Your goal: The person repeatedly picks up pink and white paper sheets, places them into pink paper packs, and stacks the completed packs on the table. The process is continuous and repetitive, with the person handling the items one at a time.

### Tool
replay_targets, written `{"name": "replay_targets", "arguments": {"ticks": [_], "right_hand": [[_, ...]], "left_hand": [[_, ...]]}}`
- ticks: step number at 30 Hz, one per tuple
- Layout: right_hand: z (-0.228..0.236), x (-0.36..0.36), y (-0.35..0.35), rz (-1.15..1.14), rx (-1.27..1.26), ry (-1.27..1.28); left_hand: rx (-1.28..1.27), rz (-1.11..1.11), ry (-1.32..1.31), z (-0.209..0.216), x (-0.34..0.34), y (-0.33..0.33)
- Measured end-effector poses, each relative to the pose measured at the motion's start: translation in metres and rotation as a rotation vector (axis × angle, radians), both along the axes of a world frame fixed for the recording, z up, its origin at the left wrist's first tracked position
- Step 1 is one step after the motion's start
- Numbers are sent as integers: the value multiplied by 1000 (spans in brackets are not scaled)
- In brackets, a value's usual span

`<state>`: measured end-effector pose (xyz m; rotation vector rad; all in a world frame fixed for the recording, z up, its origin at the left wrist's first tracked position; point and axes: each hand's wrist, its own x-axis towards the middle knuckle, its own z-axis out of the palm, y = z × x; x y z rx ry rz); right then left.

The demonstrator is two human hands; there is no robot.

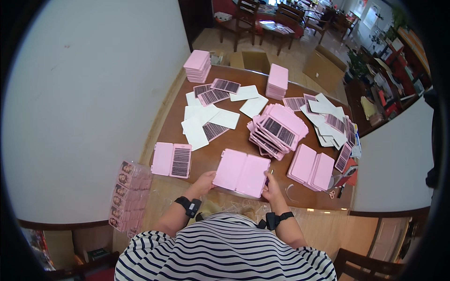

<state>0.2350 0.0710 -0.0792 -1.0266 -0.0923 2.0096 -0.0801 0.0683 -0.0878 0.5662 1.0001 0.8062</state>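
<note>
My left hand (204,182) and my right hand (271,186) grip the side edges of an opened pink hinged case (242,172) at the table's near edge. Both leaves of the case are spread out and look bare. Left of it another opened pink case (162,158) lies on the table, its right leaf holding a card with rows of dark strips. Just beyond the held case rises an untidy pile of opened pink cases (278,130), with a dark-striped card on top. Two side-by-side stacks of pink cases (302,164) are to the right of my right hand.
White and dark-striped cards (201,114) spread over the far left of the brown table (211,161), more white cards (328,117) at far right. Closed pink stacks (198,65) (277,79) stand at the back. Scissors (332,194) lie right; wrapped pink packages (129,196) stand left.
</note>
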Motion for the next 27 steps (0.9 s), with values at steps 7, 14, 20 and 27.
{"name": "replay_targets", "arguments": {"ticks": [7,14,20,27], "right_hand": [[-54,26,-45,175,273,-1459],[-30,114,-89,327,88,-1864],[-11,169,-125,921,201,-1629],[67,199,-72,-159,-229,-1992]], "left_hand": [[-133,-5,114,-41,-1,-3],[286,-105,781,-62,-13,10],[437,55,1234,-47,-15,0],[382,89,1311,-9,-6,-5]]}}
